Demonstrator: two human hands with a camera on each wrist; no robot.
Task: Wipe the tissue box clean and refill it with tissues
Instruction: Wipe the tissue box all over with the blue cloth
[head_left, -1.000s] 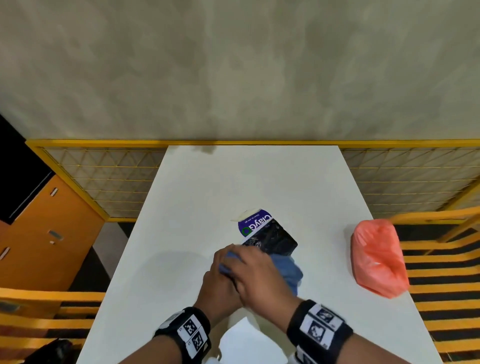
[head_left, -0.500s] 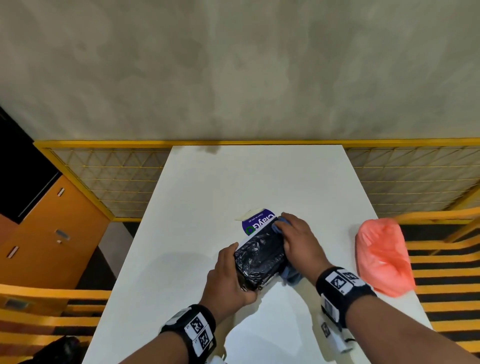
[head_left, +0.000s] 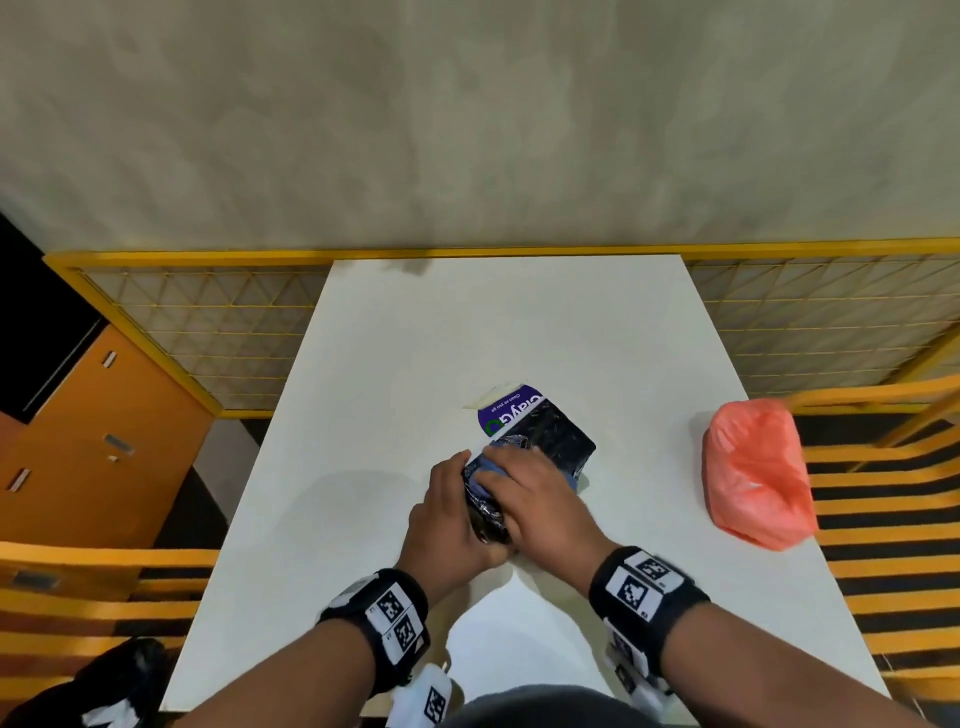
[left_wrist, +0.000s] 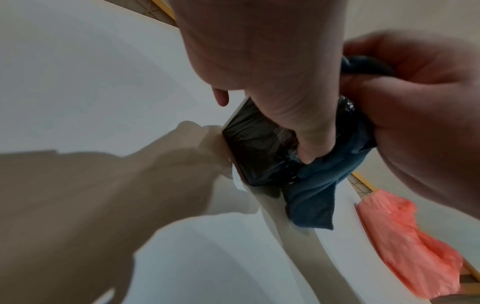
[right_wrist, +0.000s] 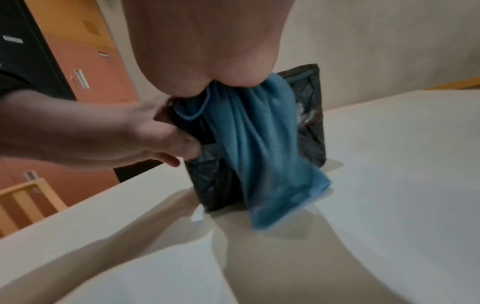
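A black glossy tissue box (head_left: 553, 439) with a purple and white label at its far end lies on the white table (head_left: 467, 332). My left hand (head_left: 447, 519) grips the box's near left end, thumb on top and fingers down the side (left_wrist: 309, 139). My right hand (head_left: 540, 499) holds a bunched blue cloth (right_wrist: 259, 144) and presses it on the near part of the box's top. The cloth's loose end hangs down the box's right side (left_wrist: 317, 197). The near half of the box is hidden under both hands in the head view.
A pink plastic bag (head_left: 753, 467) lies near the table's right edge. Yellow mesh railings (head_left: 208, 322) border the table at the back and sides. An orange cabinet (head_left: 98, 431) stands to the left.
My right hand swept the cloth from the box's near end to its far end, then back to the near end. The left hand has kept its grip on the box.
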